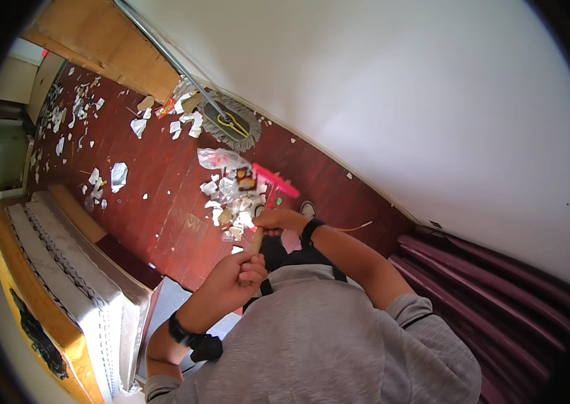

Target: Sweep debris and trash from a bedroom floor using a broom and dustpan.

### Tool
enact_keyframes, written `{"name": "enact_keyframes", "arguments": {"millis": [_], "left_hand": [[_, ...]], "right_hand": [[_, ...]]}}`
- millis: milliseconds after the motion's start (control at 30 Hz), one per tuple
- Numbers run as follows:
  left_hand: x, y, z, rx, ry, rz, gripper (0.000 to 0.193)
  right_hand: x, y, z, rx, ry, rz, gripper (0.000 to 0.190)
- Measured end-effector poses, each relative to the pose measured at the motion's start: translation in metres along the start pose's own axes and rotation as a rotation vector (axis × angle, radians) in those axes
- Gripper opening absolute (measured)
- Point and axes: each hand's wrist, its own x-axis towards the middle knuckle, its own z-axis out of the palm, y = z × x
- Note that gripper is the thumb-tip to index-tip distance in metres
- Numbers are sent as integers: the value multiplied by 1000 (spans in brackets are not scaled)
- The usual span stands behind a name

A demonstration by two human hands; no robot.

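Both fists are wrapped around the handle (257,241) of a broom with a pink head (276,181). My left hand (245,272) grips its upper end near my body. Lower down the handle is my right hand (281,221). Beside the broom head, a heap of torn white scraps (244,209) lies on the red-brown wooden floor. A crumpled clear plastic bag (221,158) and a dark printed wrapper (246,179) are among this litter. The broom's lower shaft is partly hidden by my right hand.
A grey dust mop (232,121) leans along the white wall (416,101), near a wooden panel (108,45). More scraps (80,103) are strewn at the far left. Upright mattresses (58,272) stand at left, purple curtains (477,293) at right.
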Motion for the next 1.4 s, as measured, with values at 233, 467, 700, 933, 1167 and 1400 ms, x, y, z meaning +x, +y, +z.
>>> {"name": "enact_keyframes", "arguments": {"millis": [233, 467, 700, 933, 1167, 1400], "left_hand": [[-46, -13, 0, 93, 9, -45, 10], [25, -32, 5, 503, -31, -160, 7], [181, -54, 5, 425, 87, -312, 12], [239, -97, -19, 405, 195, -213, 16], [136, -170, -8, 373, 263, -15, 16], [129, -187, 2, 553, 103, 8, 18]], "right_hand": [[-26, -11, 70, 172, 114, -106, 33], [-76, 57, 15, 270, 408, -248, 27], [-109, 187, -74, 488, 874, -184, 31], [-99, 268, -94, 606, 744, -187, 28], [-142, 200, -25, 432, 350, -247, 30], [-172, 170, -29, 417, 326, -312, 35]]}}
